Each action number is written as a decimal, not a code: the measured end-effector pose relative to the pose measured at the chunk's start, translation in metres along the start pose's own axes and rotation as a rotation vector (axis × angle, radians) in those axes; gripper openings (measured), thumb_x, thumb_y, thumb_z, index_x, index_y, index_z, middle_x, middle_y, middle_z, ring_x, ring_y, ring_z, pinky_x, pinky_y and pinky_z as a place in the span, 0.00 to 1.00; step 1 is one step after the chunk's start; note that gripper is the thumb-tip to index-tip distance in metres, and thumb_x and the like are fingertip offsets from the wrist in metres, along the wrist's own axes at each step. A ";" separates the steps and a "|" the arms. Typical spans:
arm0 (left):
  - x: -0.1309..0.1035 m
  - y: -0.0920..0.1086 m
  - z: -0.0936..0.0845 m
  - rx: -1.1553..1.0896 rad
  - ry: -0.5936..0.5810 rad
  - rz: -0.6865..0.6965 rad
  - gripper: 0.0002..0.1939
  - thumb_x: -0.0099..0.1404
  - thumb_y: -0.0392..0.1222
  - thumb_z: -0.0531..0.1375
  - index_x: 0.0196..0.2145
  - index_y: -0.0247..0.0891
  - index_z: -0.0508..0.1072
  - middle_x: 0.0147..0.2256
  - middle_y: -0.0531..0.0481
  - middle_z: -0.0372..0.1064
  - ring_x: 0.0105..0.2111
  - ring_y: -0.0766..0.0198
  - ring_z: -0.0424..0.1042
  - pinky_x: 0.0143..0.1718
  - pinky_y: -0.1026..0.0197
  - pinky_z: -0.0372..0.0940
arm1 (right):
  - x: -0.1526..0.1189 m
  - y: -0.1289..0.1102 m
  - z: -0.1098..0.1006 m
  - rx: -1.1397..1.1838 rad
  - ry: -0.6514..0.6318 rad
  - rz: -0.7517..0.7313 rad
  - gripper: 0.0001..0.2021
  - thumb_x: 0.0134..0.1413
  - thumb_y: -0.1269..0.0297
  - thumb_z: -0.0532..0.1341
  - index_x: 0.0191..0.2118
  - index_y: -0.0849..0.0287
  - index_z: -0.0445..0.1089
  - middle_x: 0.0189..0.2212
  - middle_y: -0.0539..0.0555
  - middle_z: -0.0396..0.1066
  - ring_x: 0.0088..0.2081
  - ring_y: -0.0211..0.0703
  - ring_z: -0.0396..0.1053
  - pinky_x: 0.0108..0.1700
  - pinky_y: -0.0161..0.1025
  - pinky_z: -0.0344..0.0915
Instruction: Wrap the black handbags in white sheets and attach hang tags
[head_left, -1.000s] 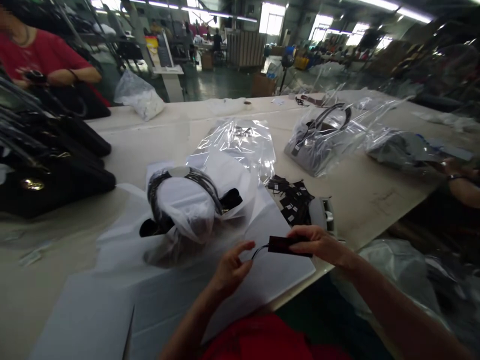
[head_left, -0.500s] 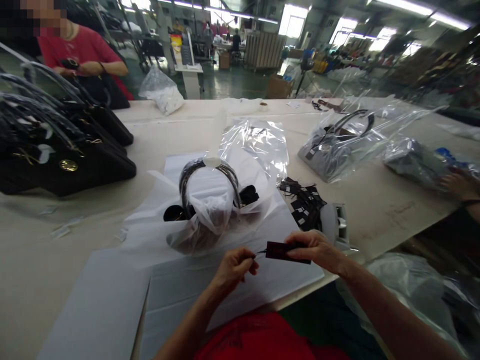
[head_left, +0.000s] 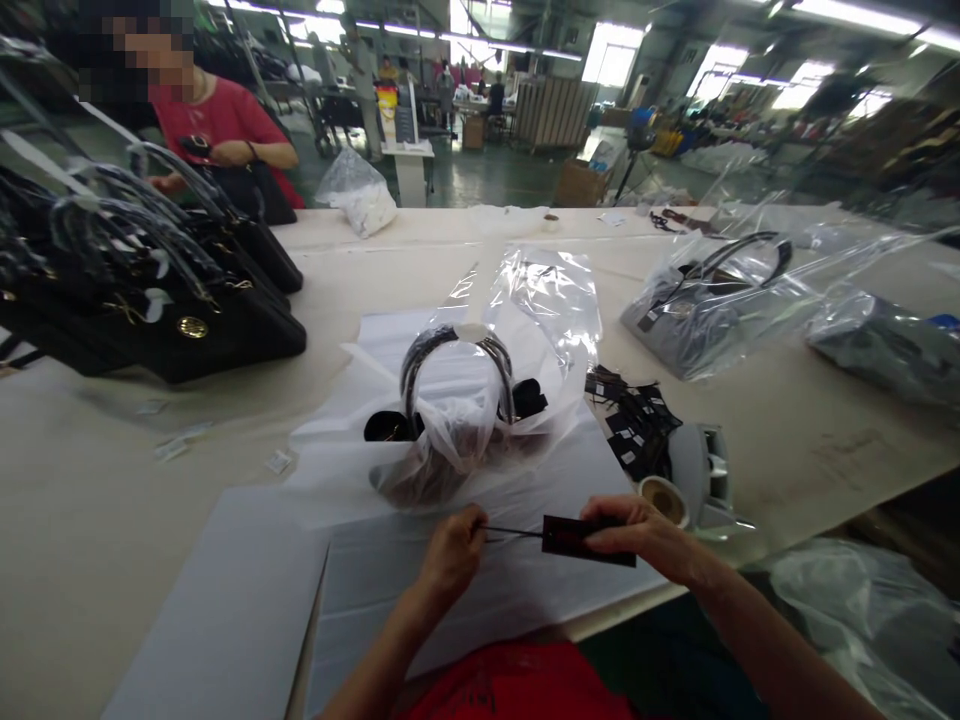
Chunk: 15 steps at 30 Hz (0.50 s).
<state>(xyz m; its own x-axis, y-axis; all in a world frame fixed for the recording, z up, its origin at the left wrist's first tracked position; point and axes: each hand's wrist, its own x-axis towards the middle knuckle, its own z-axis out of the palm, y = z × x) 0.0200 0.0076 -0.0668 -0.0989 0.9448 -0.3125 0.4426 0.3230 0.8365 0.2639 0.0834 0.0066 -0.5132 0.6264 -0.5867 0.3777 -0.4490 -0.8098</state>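
My right hand (head_left: 637, 535) pinches a dark rectangular tag (head_left: 566, 540) at its right end. A thin black cord (head_left: 514, 532) runs from the tag to my left hand (head_left: 454, 550), whose closed fingers hold its far end. Just beyond my hands, a handbag (head_left: 427, 470) sits on white tissue paper, partly wrapped in it, with its two covered handles (head_left: 409, 375) standing up. A pile of black tags (head_left: 637, 430) lies to the right of the bag, beside a tape roll (head_left: 664, 500) on a dispenser.
Several black handbags (head_left: 247, 340) stand at the left. Clear plastic bags (head_left: 544, 290) lie behind the wrapped bag. A grey bag in plastic (head_left: 682, 320) is at the right. A person in red (head_left: 225, 115) handles a black bag across the table (head_left: 360, 270).
My left hand has drawn away from the tag, and the cord is now stretched longer between my hands. The view has shifted left, and the tape roll now shows.
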 end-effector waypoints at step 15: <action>-0.013 -0.008 0.004 0.613 0.015 0.362 0.08 0.51 0.31 0.57 0.31 0.36 0.73 0.28 0.43 0.74 0.27 0.54 0.73 0.23 0.61 0.58 | 0.063 0.050 0.095 -0.252 0.032 -0.395 0.25 0.45 0.52 0.61 0.50 0.51 0.69 0.52 0.58 0.67 0.54 0.55 0.63 0.56 0.46 0.58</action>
<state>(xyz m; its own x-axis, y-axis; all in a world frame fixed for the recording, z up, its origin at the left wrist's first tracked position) 0.0218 -0.0075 -0.0711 0.1390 0.9889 -0.0534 0.8713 -0.0965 0.4812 0.1769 0.0398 -0.0719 -0.6332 0.7391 -0.2298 0.3352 -0.0057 -0.9421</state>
